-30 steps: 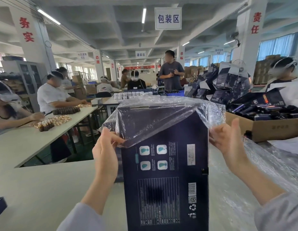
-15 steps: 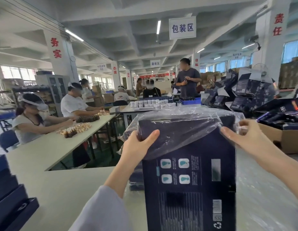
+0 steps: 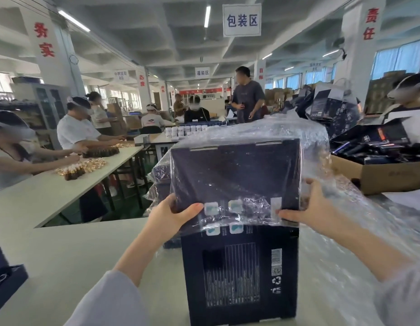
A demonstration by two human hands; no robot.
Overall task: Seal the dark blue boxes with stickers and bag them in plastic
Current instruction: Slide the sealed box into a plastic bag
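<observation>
One dark blue box (image 3: 237, 274), upright on your pale table (image 3: 63, 250), printed panel facing you. One plastic bag (image 3: 235, 175), clear, covering the box's upper half, its rim across the icon squares. Your left hand (image 3: 171, 217) grips the bag's left edge against the box, thumb on the front; your right hand (image 3: 314, 208) grips the right edge likewise. One open cardboard carton (image 3: 380, 177), far right.

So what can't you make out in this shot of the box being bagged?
Head view only:
- Sticker seal: none shows; the box turns its printed back, and its top lies under the crinkled bag.
- Box small print: blurred.
- Carton contents: a dark jumble, cut by the right edge.
- Fingers of left hand and right hand: partly behind the box.
</observation>
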